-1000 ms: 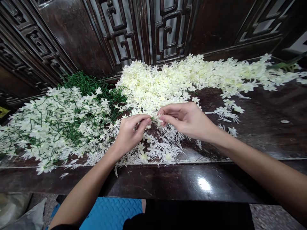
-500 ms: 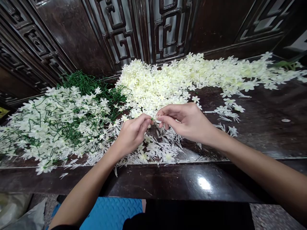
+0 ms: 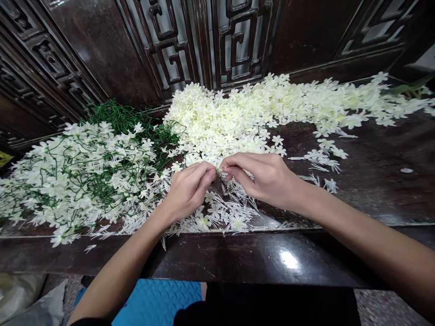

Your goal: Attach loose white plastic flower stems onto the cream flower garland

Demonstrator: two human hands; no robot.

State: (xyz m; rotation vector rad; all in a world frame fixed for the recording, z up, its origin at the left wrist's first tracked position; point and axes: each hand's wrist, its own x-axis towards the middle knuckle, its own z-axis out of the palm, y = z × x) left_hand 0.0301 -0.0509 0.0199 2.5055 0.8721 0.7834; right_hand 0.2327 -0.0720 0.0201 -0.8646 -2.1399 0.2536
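Observation:
Above the middle of the bench my two hands meet, fingertips almost touching. A green plastic flower stem (image 3: 218,170) pokes out of the closed thumb and forefinger of my left hand (image 3: 190,188). My right hand (image 3: 263,176) is pinched at the stem's tip; the tiny pale bit between its fingers is too small to name. Below the hands lie loose thin white stamen pieces (image 3: 238,201) and a few blossoms (image 3: 203,222). Behind them rises a heap of cream-white artificial blossoms (image 3: 217,117). On the left is a pile of white flowers on green stems (image 3: 84,172).
A tangle of bare green stems (image 3: 115,117) lies behind the left pile. The dark wooden bench (image 3: 374,181) has a carved lattice back (image 3: 238,40). A small white disc (image 3: 406,170) lies at the right. Below are a blue mat (image 3: 159,301) and plastic bags (image 3: 34,303).
My right hand has turned slightly, its knuckles lower, and the white piece seen at its fingertips is now mostly hidden. My left hand has barely moved.

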